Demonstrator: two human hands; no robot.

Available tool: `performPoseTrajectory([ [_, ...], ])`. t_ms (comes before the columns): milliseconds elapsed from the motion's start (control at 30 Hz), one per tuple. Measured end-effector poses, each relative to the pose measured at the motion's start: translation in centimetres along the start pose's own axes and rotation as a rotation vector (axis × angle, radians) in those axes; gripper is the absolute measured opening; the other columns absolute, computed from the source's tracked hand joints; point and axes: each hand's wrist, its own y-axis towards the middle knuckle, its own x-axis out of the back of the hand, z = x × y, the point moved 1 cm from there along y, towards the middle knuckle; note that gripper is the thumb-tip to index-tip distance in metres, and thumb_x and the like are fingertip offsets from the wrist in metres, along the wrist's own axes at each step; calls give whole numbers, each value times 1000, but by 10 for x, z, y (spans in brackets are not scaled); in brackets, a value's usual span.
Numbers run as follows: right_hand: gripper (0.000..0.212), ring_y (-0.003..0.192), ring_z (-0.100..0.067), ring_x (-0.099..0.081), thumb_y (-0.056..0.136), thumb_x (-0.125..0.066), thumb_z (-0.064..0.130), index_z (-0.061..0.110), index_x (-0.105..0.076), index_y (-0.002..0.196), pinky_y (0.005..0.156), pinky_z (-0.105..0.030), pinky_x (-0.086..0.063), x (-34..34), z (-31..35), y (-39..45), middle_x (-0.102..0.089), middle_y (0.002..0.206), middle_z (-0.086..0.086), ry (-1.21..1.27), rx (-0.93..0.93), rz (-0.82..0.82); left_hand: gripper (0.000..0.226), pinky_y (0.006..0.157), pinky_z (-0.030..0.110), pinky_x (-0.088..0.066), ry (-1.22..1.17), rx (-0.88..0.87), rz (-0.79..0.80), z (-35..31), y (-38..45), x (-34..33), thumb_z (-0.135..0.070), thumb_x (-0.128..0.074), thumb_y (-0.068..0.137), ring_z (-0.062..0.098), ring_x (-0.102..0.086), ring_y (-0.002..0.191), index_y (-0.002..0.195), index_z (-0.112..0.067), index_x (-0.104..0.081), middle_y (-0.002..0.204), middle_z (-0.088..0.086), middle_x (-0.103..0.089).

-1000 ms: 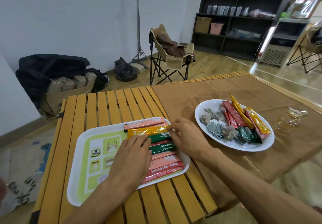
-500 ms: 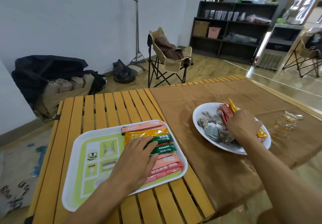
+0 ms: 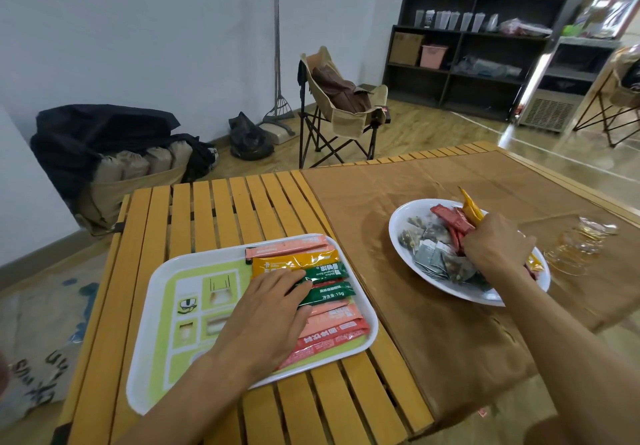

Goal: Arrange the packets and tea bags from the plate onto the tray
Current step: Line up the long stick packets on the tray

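Your left hand (image 3: 268, 320) lies flat, fingers straight, on the packets (image 3: 322, 294) in the tray (image 3: 156, 340), while your right hand (image 3: 495, 244) fingers curl around packets on the plate (image 3: 401, 226).

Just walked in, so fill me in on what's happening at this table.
A person is moving drink packets from a white plate to a tray. The left hand rests flat on the row of packets already lined up along the tray's right side. The right hand is on the plate, fingers curled around the red and yellow packets. Tea bags are on the plate too.
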Motion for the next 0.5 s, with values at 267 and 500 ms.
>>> performPoseTrajectory([
  [267,13,80,-24,-62,89,-60,11,20,-70,87,75,-39,-51,30,40,-30,-69,87,-3,333,362,-39,51,114,25,-16,-64,15,-52,-1,-2,6,-52,-28,99,3,-22,136,145,-31,-32,149,-13,-33],
  [500,7,66,6,-57,88,-73,21,21,-68,83,55,-12,-40,45,73,-111,-63,69,10,444,791,484,34,79,19,-37,-210,151,-273,-4,-12,32,-51,-42,92,2,-42,93,120,-31,-44,110,-16,-50],
])
